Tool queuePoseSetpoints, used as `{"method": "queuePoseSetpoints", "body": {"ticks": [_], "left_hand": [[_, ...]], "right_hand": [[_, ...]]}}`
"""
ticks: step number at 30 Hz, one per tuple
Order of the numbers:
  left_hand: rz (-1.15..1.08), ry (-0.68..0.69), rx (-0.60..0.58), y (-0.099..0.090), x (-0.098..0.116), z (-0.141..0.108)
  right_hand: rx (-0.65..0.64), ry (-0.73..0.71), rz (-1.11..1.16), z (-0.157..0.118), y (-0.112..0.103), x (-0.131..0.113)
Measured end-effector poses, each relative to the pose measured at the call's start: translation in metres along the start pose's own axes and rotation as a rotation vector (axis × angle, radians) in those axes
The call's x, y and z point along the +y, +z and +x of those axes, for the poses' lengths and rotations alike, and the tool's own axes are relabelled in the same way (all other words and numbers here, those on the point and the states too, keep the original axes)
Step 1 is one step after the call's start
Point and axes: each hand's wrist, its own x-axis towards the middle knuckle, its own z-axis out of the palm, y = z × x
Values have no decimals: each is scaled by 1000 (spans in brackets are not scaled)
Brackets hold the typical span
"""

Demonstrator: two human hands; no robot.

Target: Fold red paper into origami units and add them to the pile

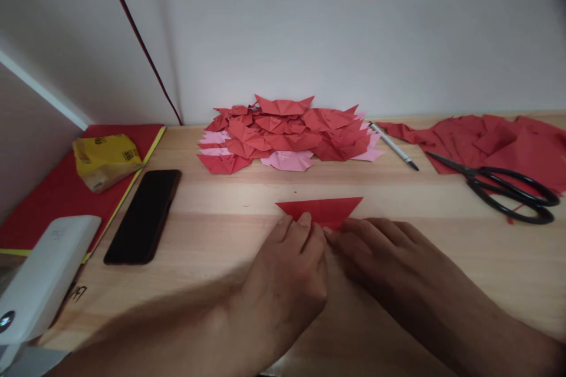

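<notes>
A piece of red paper (325,210), folded with a long straight far edge and two pointed corners, lies on the wooden table. My left hand (294,265) presses on its near left part with bent fingers. From the right, my right hand (380,247) has its fingers curled onto the near right part, close to my left fingertips. The paper's near edge is hidden under both hands. Beyond it sits a pile of folded red and pink paper pieces (283,135), several with pointed corners.
Black-handled scissors (499,185) rest against crumpled red paper (499,141) on the right. A white pen (393,146) lies near the pile. To the left are a black phone (144,216), a white power bank (50,277) and a yellow packet (106,159) on a red folder (39,203).
</notes>
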Motion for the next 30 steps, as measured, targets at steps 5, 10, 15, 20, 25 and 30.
{"method": "queuePoseSetpoints", "body": {"ticks": [5,10,15,20,25,30], "left_hand": [[-34,-38,-101,0,2,3],[-61,-26,-137,-6,-1,6],[-61,-36,-124,-4,0,6],[-26,-7,-148,-5,-1,4],[-46,27,-165,-3,-2,2],[-50,14,-144,-3,-1,4]], "right_hand": [[52,-23,7,-2,-1,5],[25,-1,65,-3,-1,7],[0,15,2,-4,3,2],[41,-3,-17,-5,1,2],[23,13,22,-5,0,3],[12,45,-6,-4,5,-2]]}}
